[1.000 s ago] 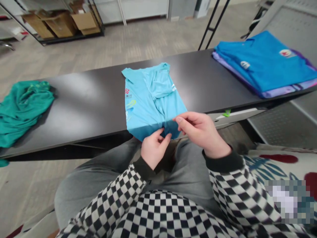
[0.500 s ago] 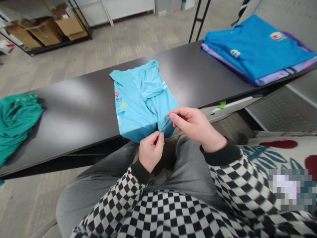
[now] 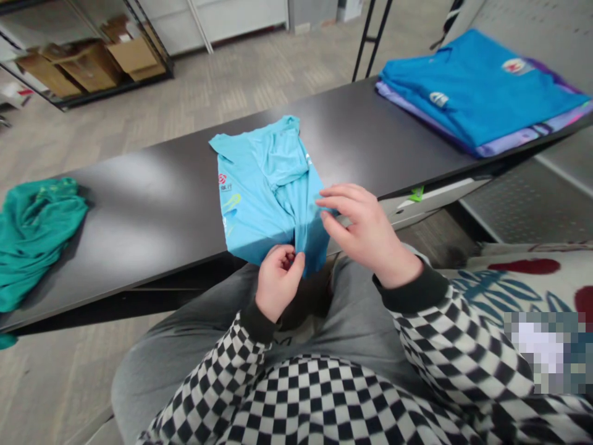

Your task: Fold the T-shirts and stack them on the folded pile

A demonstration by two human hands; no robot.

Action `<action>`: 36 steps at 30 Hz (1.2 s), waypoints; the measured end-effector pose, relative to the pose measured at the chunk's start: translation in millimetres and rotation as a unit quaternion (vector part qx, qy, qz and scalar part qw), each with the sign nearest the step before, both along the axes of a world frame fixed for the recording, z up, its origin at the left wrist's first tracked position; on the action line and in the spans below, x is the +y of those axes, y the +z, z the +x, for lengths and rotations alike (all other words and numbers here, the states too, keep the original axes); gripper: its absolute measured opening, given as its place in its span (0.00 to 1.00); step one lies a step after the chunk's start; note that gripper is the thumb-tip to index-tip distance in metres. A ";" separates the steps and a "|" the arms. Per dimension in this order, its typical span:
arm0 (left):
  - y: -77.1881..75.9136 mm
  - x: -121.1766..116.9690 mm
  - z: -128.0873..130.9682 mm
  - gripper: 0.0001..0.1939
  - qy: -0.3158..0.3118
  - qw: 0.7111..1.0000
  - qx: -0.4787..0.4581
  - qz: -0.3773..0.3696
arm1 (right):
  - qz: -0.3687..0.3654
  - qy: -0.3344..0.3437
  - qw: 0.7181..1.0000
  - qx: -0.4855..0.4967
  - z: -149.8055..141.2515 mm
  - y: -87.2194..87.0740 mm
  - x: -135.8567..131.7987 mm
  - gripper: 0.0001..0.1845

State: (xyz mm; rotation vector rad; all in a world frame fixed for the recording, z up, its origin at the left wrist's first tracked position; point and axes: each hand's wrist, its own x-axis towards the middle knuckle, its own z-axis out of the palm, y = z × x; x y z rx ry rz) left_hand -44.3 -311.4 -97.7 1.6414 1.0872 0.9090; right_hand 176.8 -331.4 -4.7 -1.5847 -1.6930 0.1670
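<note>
A light blue shirt (image 3: 252, 204) lies partly folded on the dark table, its lower end draping over the front edge. On its left side are a red logo and small printed marks, and one section is doubled over at the upper right. My left hand (image 3: 280, 281) is closed at the hanging lower end, thumb and curled fingers gripping the fabric. At the shirt's right edge, my right hand (image 3: 365, 232) is open with fingers apart; whether the fingertips touch the cloth is hard to tell.
A crumpled green garment (image 3: 37, 228) lies at the left of the dark table (image 3: 152, 204). Folded blue and purple garments (image 3: 477, 93) are stacked at the right end. Cardboard boxes (image 3: 92, 65) sit on a rack beyond. A drawer (image 3: 430, 201) is under the table's front edge.
My right hand's fingers have spread from a pinch, and the hand has shifted slightly up. The shirt's lower right part hangs a little lower. My left hand stays at the lower end.
</note>
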 end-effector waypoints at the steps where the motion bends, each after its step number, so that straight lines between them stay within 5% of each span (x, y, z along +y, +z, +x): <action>1: -0.8 -1.1 1.6 0.08 -0.004 1.000 0.006 0.014 | -0.016 0.007 1.000 -0.015 -0.7 -1.6 0.1 0.15; 4: 4.0 -5.5 9.4 0.05 -0.009 0.999 -0.027 0.020 | -0.043 0.012 0.998 -0.038 -2.1 -5.6 0.3 0.15; 9: 16.6 -7.8 25.5 0.17 -0.015 0.984 -0.147 -0.096 | -0.047 0.012 0.998 -0.032 0.7 -7.7 1.6 0.14; 13: 17.5 -4.8 23.0 0.17 0.025 0.992 -0.114 -0.050 | -0.050 0.025 0.998 -0.022 10.1 -9.4 3.8 0.14; 25: -49.7 10.1 -25.9 0.16 0.070 0.997 -0.006 -0.037 | -0.050 0.039 0.998 -0.017 17.3 -9.9 3.3 0.15; 31: -68.9 18.6 -76.9 0.15 0.123 0.978 -0.002 -0.169 | 0.004 -0.019 0.993 0.113 23.4 7.1 -9.4 0.11; 33: -71.1 22.3 -90.9 0.13 0.144 0.972 -0.012 -0.183 | -0.050 -0.045 0.986 0.152 33.0 3.9 -14.9 0.14; 36: -69.8 26.6 -100.2 0.19 0.150 0.971 -0.048 -0.179 | -0.217 0.002 0.967 0.132 48.6 -11.6 -18.4 0.19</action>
